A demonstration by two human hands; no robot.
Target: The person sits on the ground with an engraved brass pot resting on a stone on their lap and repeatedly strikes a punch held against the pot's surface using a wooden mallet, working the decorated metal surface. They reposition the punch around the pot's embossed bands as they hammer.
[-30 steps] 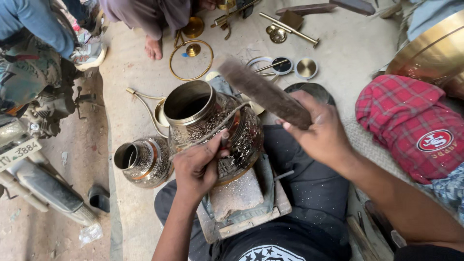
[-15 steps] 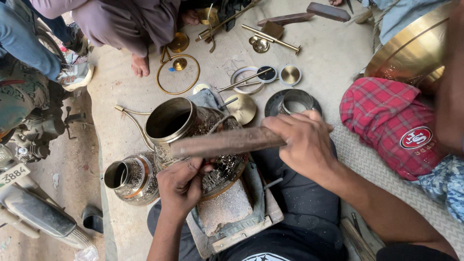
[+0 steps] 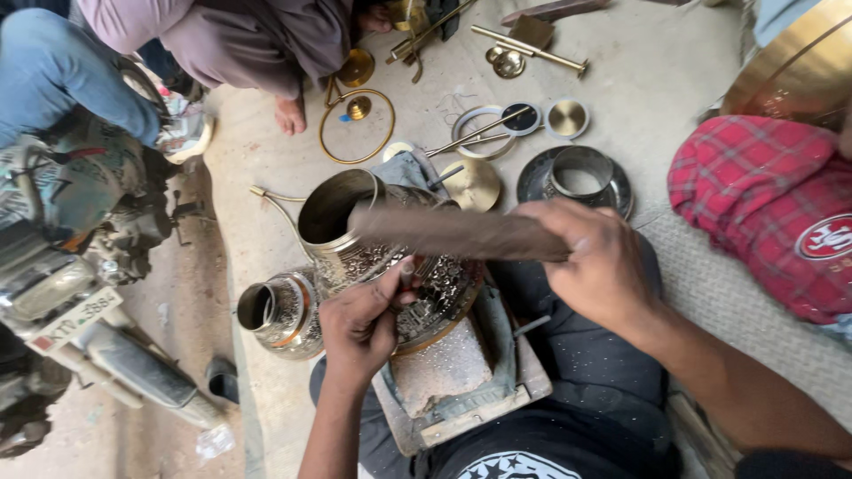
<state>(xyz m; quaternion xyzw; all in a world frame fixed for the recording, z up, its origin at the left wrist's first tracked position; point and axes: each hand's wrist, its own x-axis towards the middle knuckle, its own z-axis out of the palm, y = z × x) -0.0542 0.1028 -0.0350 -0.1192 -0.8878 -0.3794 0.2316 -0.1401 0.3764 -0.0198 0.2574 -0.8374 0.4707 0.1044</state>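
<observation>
Engraved brass jug (image 3: 390, 257), mouth open and empty, steadied by left hand (image 3: 359, 324); right hand (image 3: 599, 262) grips wooden bar (image 3: 457, 235).

Small jug (image 3: 277, 312) blocks left; brass dishes (image 3: 568, 117) crowd front; mat (image 3: 754, 310) right free.

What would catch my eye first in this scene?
In the centre, an engraved metal jug lies on a block, the left hand pressing a small tool against it while the right hand swings a dark wooden bar above. Brass rings and discs lie scattered behind.
</observation>
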